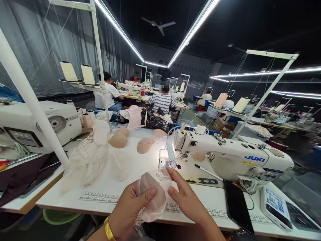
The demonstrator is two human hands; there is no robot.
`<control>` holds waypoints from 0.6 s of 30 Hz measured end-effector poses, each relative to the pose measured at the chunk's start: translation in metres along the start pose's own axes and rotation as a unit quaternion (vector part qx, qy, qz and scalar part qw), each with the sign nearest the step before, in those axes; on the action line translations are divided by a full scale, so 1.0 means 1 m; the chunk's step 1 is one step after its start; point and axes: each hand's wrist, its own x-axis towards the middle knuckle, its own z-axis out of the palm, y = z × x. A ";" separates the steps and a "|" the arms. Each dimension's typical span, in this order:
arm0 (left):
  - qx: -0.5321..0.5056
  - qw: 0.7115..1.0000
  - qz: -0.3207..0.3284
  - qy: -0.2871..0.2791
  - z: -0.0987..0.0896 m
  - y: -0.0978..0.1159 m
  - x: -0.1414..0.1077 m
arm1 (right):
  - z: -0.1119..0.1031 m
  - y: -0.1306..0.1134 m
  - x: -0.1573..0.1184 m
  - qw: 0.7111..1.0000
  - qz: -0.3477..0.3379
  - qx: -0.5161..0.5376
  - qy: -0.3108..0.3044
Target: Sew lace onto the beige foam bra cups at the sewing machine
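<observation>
My left hand (127, 207) grips a pale bra cup (157, 195) edged with lace, the thumb pressed on its front, just above the table's front edge. To the right of it is my right hand (188, 199), its thumb and index finger apart with nothing visible between them. Its fingertips are close to the lit needle area of a white sewing machine (225, 155). Beige foam cups (119, 138) lie behind, left of the machine. Sheer lace fabric (85, 162) is heaped on the left of the table.
Right of my hands lie thread snips (208, 181), a white pen (208, 171), a black phone (238, 207) and a white device with a screen (276, 207). A second machine (55, 124) stands left, beyond a slanted white post (37, 103). Several people sit at machines further back.
</observation>
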 end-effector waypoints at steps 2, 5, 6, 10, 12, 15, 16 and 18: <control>0.118 0.990 0.077 -0.027 -0.010 -0.003 0.001 | -0.005 -0.007 -0.001 0.997 0.018 0.062 -0.046; 0.303 0.895 0.321 -0.057 -0.025 0.000 0.001 | -0.021 -0.022 -0.008 0.993 -0.022 0.048 -0.104; 0.341 0.847 0.401 -0.074 -0.028 0.002 0.000 | -0.028 -0.028 -0.011 0.988 -0.047 0.029 -0.145; 0.413 0.716 0.551 -0.116 -0.029 0.012 -0.004 | -0.043 -0.046 -0.017 0.990 -0.108 -0.052 -0.073; 0.428 0.697 0.562 -0.121 -0.026 0.014 -0.004 | -0.039 -0.051 -0.019 0.986 -0.128 -0.098 -0.033; 0.434 0.691 0.562 -0.136 -0.023 0.013 -0.004 | -0.026 -0.055 -0.019 0.974 -0.153 -0.155 -0.053; 0.434 0.689 0.563 -0.141 -0.023 0.012 -0.004 | -0.022 -0.056 -0.020 0.970 -0.161 -0.172 -0.057; 0.433 0.689 0.562 -0.146 -0.023 0.011 -0.004 | -0.017 -0.055 -0.020 0.964 -0.173 -0.196 -0.059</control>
